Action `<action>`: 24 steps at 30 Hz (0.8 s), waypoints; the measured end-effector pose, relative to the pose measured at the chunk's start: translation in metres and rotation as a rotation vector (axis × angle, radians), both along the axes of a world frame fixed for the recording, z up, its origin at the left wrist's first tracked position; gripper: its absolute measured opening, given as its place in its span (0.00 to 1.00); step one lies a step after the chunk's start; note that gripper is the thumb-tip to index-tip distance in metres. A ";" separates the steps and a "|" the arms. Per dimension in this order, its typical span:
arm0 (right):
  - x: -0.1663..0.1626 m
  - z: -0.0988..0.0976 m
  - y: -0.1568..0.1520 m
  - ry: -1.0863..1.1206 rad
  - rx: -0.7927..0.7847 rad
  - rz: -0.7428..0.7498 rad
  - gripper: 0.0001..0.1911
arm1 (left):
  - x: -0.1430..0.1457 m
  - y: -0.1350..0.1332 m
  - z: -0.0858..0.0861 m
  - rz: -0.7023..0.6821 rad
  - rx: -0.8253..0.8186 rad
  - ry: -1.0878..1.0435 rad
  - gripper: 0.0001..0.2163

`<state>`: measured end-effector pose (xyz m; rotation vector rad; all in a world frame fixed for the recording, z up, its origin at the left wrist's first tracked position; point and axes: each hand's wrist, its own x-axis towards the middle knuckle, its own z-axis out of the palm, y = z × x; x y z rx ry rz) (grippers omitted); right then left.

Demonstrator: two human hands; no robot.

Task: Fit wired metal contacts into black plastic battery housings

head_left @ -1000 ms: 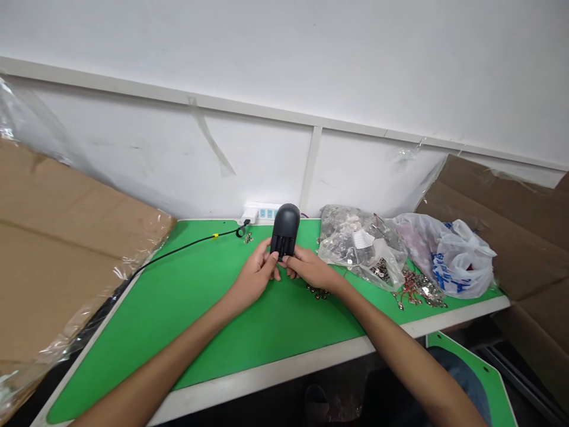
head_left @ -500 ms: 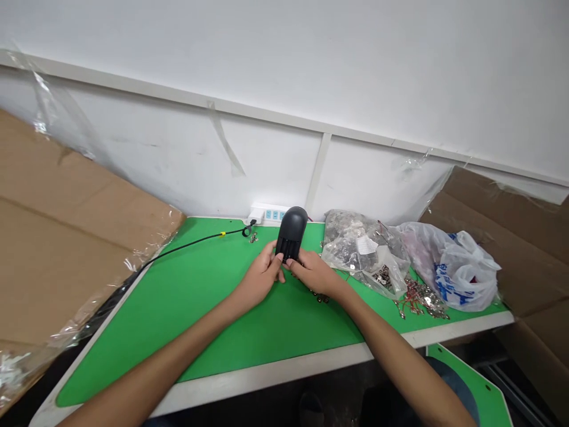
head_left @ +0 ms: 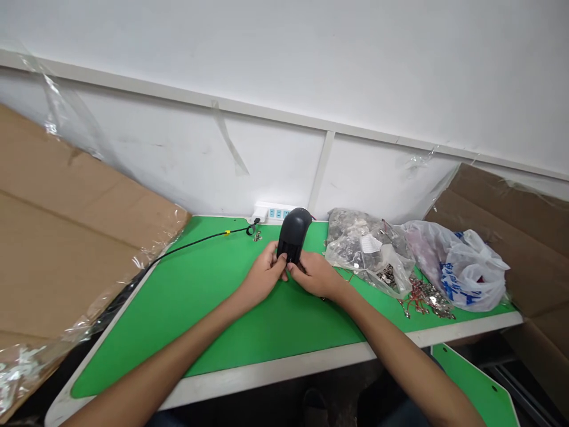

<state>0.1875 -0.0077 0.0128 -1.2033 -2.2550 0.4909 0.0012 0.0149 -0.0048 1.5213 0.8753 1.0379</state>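
The left hand (head_left: 263, 274) and right hand (head_left: 315, 274) hold a black plastic housing (head_left: 293, 232) upright above the green desk (head_left: 133, 320), near a clear bag of metal parts (head_left: 367, 252).

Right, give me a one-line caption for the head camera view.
Left hand and right hand grip a black plastic housing over a green bench mat.

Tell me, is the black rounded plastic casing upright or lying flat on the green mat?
Upright, slightly tilted: the black rounded plastic casing has its domed end up, held between left hand and right hand.
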 end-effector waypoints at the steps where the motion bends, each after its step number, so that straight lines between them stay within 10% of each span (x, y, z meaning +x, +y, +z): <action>1: -0.001 0.001 -0.001 -0.010 0.005 -0.008 0.08 | 0.000 0.000 0.000 -0.001 -0.006 -0.004 0.15; 24: -0.001 -0.013 0.005 0.124 0.057 -0.118 0.07 | -0.002 -0.012 0.018 -0.013 0.002 0.017 0.18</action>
